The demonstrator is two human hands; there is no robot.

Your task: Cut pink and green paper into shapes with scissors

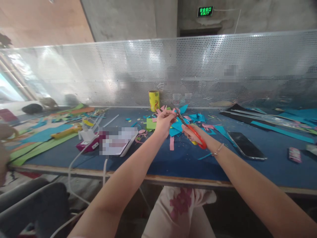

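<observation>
Scissors (197, 133) over blue tbl (178, 166) w/ paper scraps (151, 124); perf. screen (138, 72) bhnd.

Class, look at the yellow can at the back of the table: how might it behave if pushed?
The yellow can stands upright and looks taller than wide, so a high push might tip it. Its rounded side suggests it could roll once down.

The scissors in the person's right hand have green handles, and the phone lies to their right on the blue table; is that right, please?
The head view shows red handles, not green, on the scissors in the right hand; the phone does lie to their right on the blue table.
</observation>
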